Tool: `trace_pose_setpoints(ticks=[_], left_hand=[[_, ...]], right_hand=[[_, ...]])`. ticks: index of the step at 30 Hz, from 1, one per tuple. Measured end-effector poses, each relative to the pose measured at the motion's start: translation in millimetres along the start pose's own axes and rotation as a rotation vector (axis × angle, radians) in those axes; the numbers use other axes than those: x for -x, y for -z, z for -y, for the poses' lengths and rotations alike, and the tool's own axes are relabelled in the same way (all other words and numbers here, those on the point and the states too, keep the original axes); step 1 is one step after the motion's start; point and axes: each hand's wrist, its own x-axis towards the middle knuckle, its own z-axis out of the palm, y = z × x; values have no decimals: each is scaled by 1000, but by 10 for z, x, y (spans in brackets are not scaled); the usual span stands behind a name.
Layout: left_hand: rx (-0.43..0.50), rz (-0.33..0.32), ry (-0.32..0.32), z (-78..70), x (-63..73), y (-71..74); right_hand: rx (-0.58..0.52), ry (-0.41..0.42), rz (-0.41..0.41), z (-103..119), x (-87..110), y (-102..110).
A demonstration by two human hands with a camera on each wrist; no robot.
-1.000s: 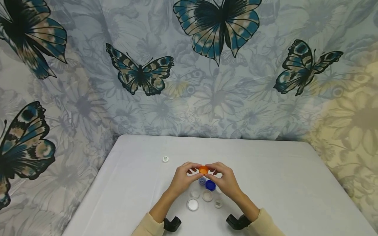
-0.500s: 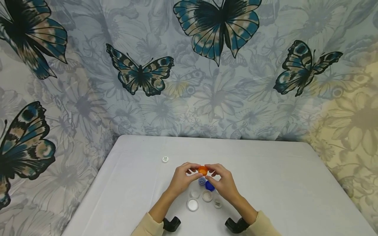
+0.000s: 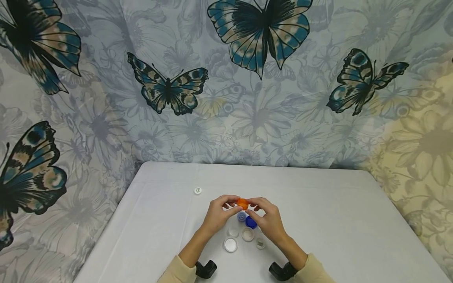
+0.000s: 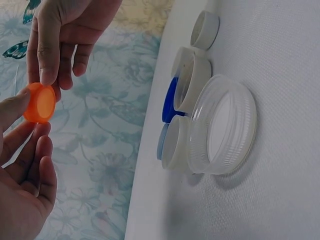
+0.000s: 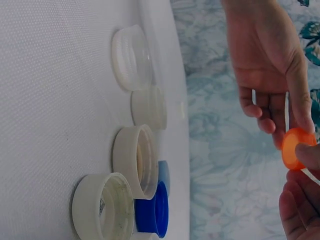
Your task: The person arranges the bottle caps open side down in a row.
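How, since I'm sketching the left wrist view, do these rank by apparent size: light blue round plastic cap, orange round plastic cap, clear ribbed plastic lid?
1. Clear ribbed plastic lid
2. Orange round plastic cap
3. Light blue round plastic cap, by what shows only; it is partly hidden, so its full size is unsure.

At the right edge, the left hand and right hand are pinching an orange cap. Down the left half, a clear ridged lid, a translucent cap, a cream cap and a greenish-white cap are resting on white cloth; a blue cap is showing at bottom centre.
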Motion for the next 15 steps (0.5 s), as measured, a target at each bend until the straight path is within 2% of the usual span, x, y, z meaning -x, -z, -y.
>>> trace_pose_setpoints(ticks=[4, 11, 15], left_hand=[[-3, -5, -2, -20, 1, 7], [-6, -8, 21, -34, 13, 3], [2, -12, 21, -32, 19, -4]], right_hand=[[-2, -6, -14, 2, 5, -8], [13, -40, 8, 6, 27, -2], [-1, -34, 5, 73, 2, 24]])
